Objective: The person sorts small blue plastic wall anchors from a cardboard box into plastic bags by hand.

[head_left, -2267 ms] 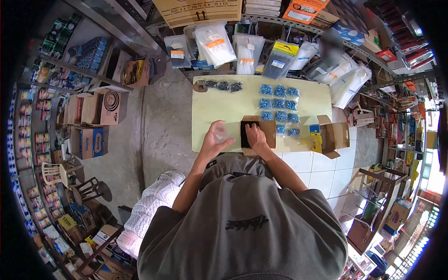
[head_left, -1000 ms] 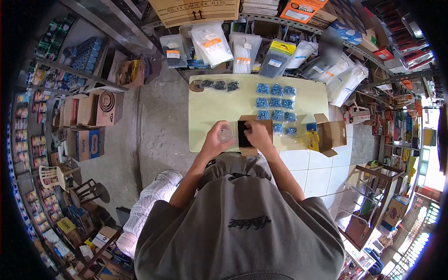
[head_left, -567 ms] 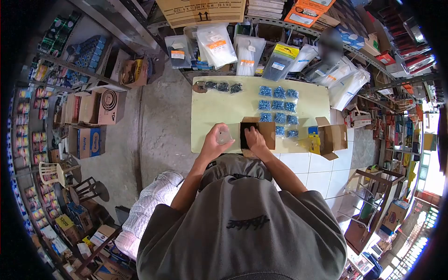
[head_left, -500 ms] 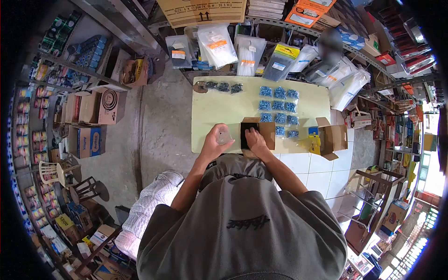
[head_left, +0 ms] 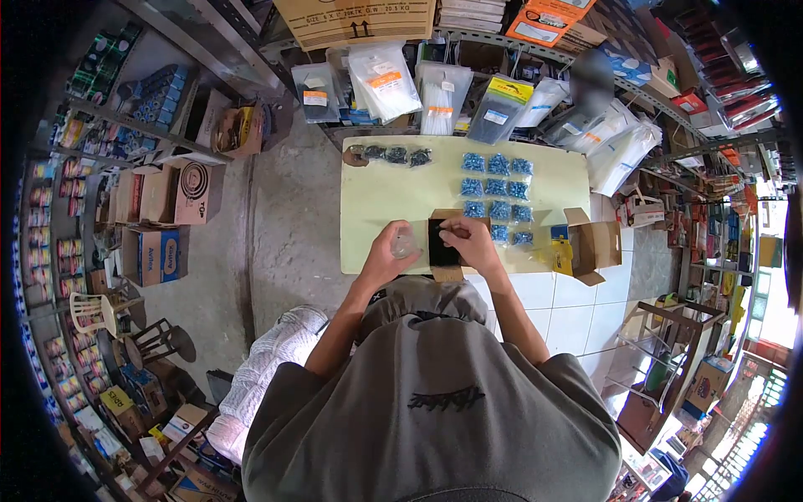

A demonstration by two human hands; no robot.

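Observation:
My left hand (head_left: 386,255) is closed around a small clear plastic bag (head_left: 406,243) above the front of the table. To the right of it, an open cardboard box (head_left: 447,274) stands at the table's front edge, holding a mass of small black pieces (head_left: 437,243). Over that box, my right hand (head_left: 473,244) has its thumb and fingers pinched together; what lies between them is too small to make out. Clear packets of blue pieces (head_left: 498,186) lie in rows just beyond the box. Several packets of black pieces (head_left: 396,155) line the far left of the table.
The pale yellow table (head_left: 385,192) has another open carton (head_left: 595,246) at its right end, with a yellow packet (head_left: 560,248) beside it. Hanging plastic bags (head_left: 441,99) and shelving run behind the table. A white wrapped bundle (head_left: 276,360) lies on the floor at left.
My right hand has risen slightly out of the box's black pieces, its fingers now pinched at the box's upper part. My left hand stays almost still with the clear bag.

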